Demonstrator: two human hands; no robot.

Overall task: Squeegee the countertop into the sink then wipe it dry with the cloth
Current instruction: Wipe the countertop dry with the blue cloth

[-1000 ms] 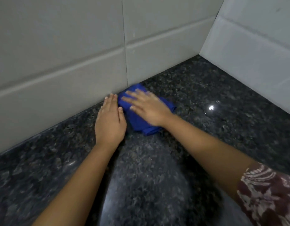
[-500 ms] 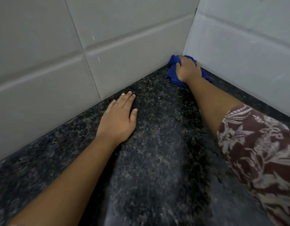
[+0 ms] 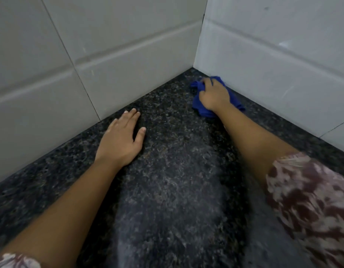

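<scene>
**Cloth pulled out of the corner, now running along the side wall**

Since half a sec ago the cloth [image 3: 201, 110] has come off the corner [image 3: 193, 70], where it was jammed right in. It now sits a bit nearer the person, touching the foot of the side wall [image 3: 273, 64], at abt 1 o'clock from mid-frame. A sec ago it was over by the back wall [image 3: 90, 55], just beside the left hand, so the stroke has gone along the back edge, into the corner & out again.

Right hand [image 3: 213, 95] is on top of the cloth. Its fingers [image 3: 206, 82] are curled down into the bunched blue fabric, gripping & pressing it to the worktop [image 3: 167, 180]. Cloth pokes out at both sides of the hand.

Left hand [image 3: 120, 140] hasn't shifted. It lies flat at abt 10 o'clock, near the back wall, w/ fingers [image 3: 131, 115] straight & spread, holding nothing, prob. just bracing.

Patterned sleeve [image 3: 312, 200] fills the 4 o'clock side. No squeegee or sink in view.

Judging by this, the squeegee part is done & the drying is well on: back edge & corner covered, side-wall edge in hand. Next is likely a drag along that wall toward 4 o'clock. Can't tell from the sheen how wet the stone is, as the frame's a bit blurred. Risk: bunched cloth skips the seam where the wall meets the worktop, so it may need flattening.
</scene>
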